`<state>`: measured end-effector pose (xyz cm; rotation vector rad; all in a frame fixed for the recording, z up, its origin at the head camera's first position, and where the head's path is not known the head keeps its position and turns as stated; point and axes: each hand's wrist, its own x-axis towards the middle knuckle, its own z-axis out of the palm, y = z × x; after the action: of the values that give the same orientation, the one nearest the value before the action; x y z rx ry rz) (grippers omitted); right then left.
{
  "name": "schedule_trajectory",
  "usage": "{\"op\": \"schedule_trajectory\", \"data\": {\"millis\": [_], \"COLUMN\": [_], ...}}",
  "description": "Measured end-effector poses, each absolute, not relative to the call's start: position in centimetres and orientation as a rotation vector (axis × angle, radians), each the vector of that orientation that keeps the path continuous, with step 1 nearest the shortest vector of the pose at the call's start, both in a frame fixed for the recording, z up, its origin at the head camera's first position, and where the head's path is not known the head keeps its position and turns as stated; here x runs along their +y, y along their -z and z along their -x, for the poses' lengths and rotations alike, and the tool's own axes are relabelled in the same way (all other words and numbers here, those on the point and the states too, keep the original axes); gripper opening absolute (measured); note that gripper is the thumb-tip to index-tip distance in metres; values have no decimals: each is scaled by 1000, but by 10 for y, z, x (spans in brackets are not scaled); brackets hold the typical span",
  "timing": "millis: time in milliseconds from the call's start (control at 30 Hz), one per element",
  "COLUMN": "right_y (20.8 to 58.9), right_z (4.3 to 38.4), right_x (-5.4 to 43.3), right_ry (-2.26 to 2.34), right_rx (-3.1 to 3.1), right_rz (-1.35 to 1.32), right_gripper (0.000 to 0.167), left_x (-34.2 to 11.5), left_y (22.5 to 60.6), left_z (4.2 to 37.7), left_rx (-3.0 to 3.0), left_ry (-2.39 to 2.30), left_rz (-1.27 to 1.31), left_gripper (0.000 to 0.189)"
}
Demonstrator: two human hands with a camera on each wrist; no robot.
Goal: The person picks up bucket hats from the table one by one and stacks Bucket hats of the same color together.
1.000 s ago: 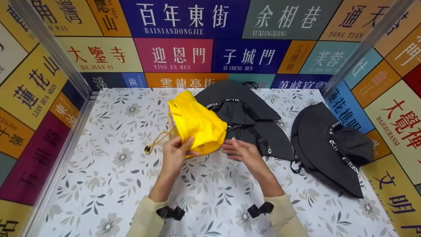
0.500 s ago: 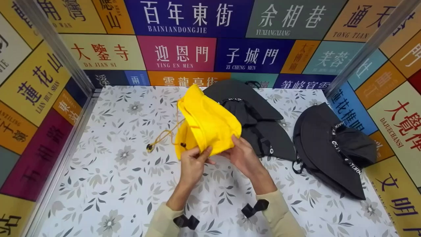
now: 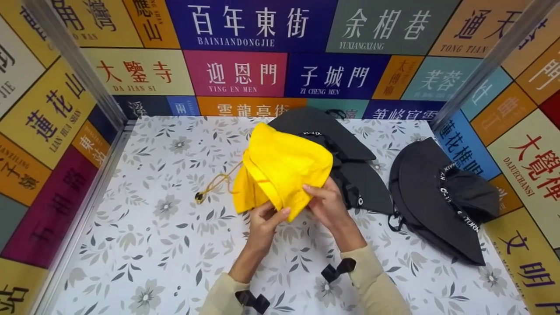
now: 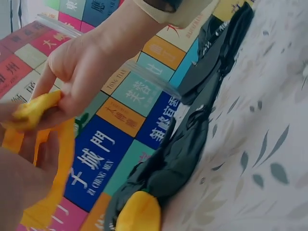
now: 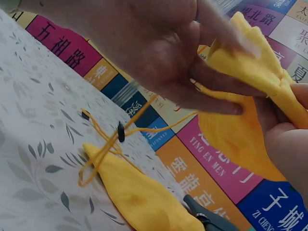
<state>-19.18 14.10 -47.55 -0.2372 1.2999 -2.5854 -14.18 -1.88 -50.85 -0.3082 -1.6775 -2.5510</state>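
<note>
A yellow bucket hat (image 3: 288,162) is held up between both hands, crumpled, with its brim hanging at the left. My left hand (image 3: 264,227) pinches the brim's lower edge between thumb and fingers. At the hat's right side, my right hand (image 3: 330,205) grips the cloth, thumb in front and the other fingers partly hidden behind it. In the right wrist view the right hand (image 5: 149,53) has its thumb and fingers on either side of the yellow cloth. The hat's thin drawstring (image 3: 214,180) trails left, ending in a black toggle (image 3: 199,197).
Black brimmed hats (image 3: 302,118) lie behind the yellow one, partly covered by it. Another black hat (image 3: 431,197) with white lettering lies at the right. The table (image 3: 131,245) has a floral cover, with printed panels (image 3: 245,26) walling its back and sides.
My right hand has moved from beside the yellow hat to grip its right side. The hat has shifted right and turned, its brim folding over, while the left hand keeps hold.
</note>
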Motion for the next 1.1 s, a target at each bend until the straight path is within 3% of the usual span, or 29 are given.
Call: {"op": "schedule_trajectory", "data": {"millis": [167, 333, 700, 900, 1100], "right_y": [472, 472, 472, 471, 465], "right_z": [194, 195, 194, 204, 218], "right_x": [153, 172, 206, 224, 234], "right_ry": [2500, 2328, 2060, 1896, 1834], "right_rx": [1439, 1472, 1498, 1691, 1984], "right_rz": [323, 562, 839, 785, 481], "right_gripper": [43, 43, 53, 48, 52], "left_x": [-22, -31, -75, -100, -115], "left_y": [509, 501, 490, 477, 466], "left_z": [148, 165, 203, 213, 224], "left_rx": [-1267, -1103, -1039, -1264, -1540], "left_ry": [2922, 3022, 3041, 3077, 3000], "left_rz": [502, 362, 124, 84, -3], "left_gripper": [40, 52, 46, 38, 31]}}
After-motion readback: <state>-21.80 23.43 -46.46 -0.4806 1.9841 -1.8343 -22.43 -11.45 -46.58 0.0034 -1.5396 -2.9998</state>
